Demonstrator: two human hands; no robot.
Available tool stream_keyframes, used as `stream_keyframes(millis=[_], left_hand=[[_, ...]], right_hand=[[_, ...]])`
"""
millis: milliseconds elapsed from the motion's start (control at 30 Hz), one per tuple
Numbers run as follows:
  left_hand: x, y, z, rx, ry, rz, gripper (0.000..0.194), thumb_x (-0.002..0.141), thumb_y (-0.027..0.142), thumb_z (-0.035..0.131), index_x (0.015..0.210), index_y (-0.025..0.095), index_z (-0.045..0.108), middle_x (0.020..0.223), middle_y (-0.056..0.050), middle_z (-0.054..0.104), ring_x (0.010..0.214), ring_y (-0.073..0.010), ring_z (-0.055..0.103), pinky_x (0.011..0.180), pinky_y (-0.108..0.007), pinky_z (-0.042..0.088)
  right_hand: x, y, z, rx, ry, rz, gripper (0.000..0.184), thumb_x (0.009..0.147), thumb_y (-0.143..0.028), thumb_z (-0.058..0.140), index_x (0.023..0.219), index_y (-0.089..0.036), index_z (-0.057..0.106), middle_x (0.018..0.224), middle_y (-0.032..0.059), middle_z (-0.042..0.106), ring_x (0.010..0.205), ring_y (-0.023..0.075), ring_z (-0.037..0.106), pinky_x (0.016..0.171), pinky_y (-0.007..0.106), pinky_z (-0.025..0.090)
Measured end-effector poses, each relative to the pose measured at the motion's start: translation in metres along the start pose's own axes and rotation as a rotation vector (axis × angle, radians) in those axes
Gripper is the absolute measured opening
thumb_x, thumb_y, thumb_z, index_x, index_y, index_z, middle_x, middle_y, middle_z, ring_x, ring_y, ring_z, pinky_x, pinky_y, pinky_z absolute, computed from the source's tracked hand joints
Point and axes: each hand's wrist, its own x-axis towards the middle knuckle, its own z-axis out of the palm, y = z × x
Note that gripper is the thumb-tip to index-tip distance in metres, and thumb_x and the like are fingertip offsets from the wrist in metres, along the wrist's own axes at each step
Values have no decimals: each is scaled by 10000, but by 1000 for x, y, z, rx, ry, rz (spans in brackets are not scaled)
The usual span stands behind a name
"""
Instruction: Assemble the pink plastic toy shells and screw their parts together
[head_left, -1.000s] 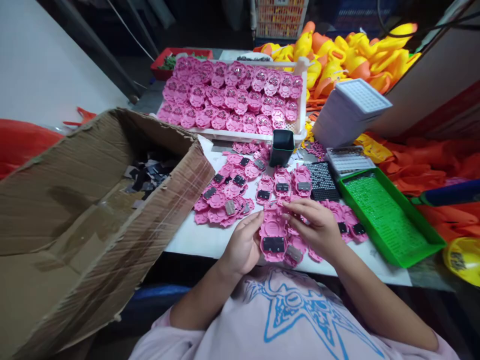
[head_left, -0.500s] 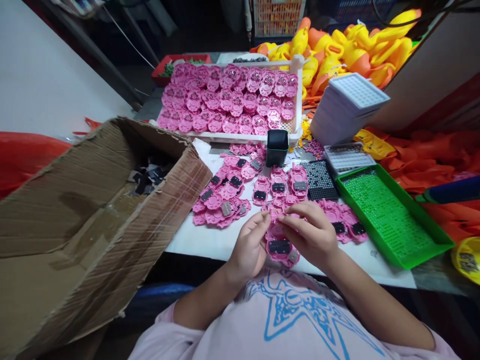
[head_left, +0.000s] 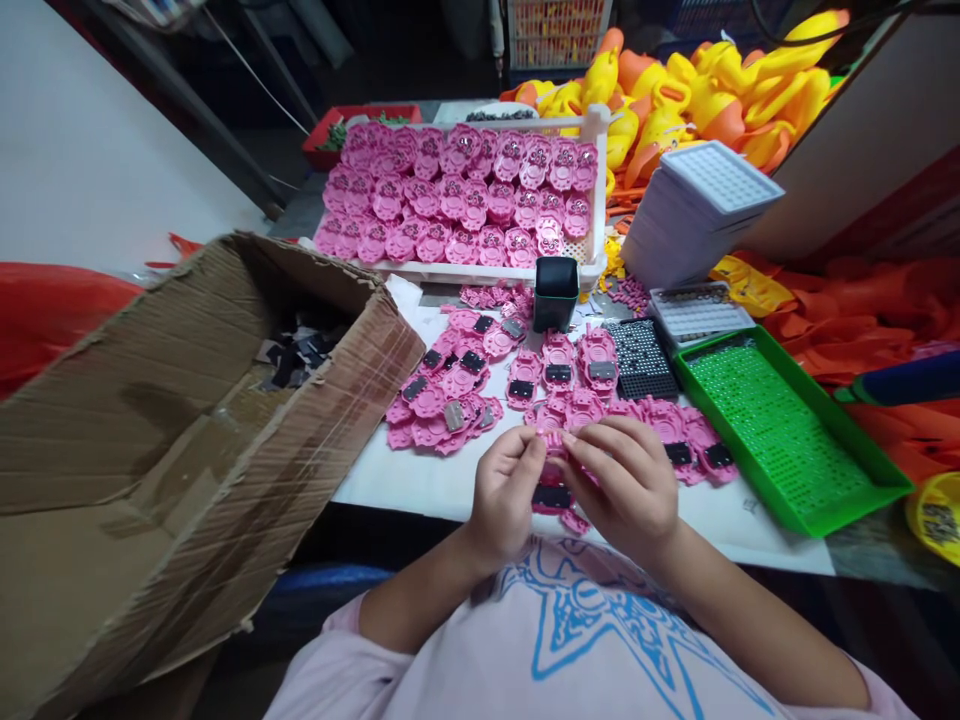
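Observation:
Between my two hands is a pink plastic casing [head_left: 553,442], held near the table's front edge. My left hand [head_left: 508,492] pinches its left side with thumb and fingers. On the right, the thumb and fingertips of my right hand [head_left: 626,480] press against its upper right part. Below the fingers a black rectangular panel [head_left: 551,497] shows; I cannot tell whether it belongs to the held casing or one beneath. More pink casings with black or grey panels [head_left: 556,372] lie just beyond my hands, and a heap of them [head_left: 450,385] sits to the left.
A large cardboard box [head_left: 322,440] stands at left. Behind are a white crate [head_left: 600,200] of pink casings and a black cup [head_left: 556,295]. To the right are a green tray [head_left: 795,430], a black perforated tray [head_left: 641,360], stacked white trays [head_left: 697,215] and yellow-orange parts [head_left: 720,100].
Both hands have shifted slightly and now cover more of the pink casing's lower part. My right-hand fingers have drawn closer to my left thumb. The surroundings look the same.

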Motion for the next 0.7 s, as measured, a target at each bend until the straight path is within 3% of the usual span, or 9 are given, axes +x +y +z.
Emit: stream_keyframes(millis=[133, 300, 400, 567, 700], left_hand=[[1, 7, 0, 69, -9, 3, 251, 766, 411, 700, 819, 173, 644, 754, -14, 645, 654, -114, 571, 612, -209, 459], [4, 20, -4, -109, -53, -136, 339, 714, 480, 727, 726, 166, 600, 571, 19, 562, 458, -83, 490, 445, -195, 390], [8, 24, -10, -147, -73, -171, 363, 690, 494, 741, 726, 166, 588, 551, 18, 570, 433, -95, 503, 460, -223, 422], [30, 19, -17, -2, 20, -13, 325, 731, 467, 720, 799, 176, 594, 576, 34, 563, 489, -91, 519, 551, -224, 448], [66, 18, -15, 35, -33, 28, 248, 726, 340, 736, 815, 173, 575, 702, 29, 581, 615, -81, 535, 630, -197, 436]], right_hand=[[5, -4, -5, 70, -34, 20, 341, 711, -62, 678, 1023, -182, 609, 915, 104, 667, 875, 222, 596, 761, 423, 522], [11, -2, -19, 449, -191, 162, 336, 770, -221, 677, 1100, -211, 615, 999, 92, 623, 924, 183, 615, 758, 335, 550], [6, 0, -24, 538, -176, 244, 290, 781, -175, 654, 1069, -204, 632, 968, 78, 633, 906, 163, 629, 770, 309, 553], [-4, -1, -30, 710, -192, 397, 212, 799, -95, 611, 969, -216, 645, 896, 45, 652, 848, 133, 635, 732, 280, 551], [-3, 2, -36, 762, -178, 445, 188, 815, -115, 602, 952, -232, 655, 876, 37, 660, 843, 132, 631, 735, 293, 551]])
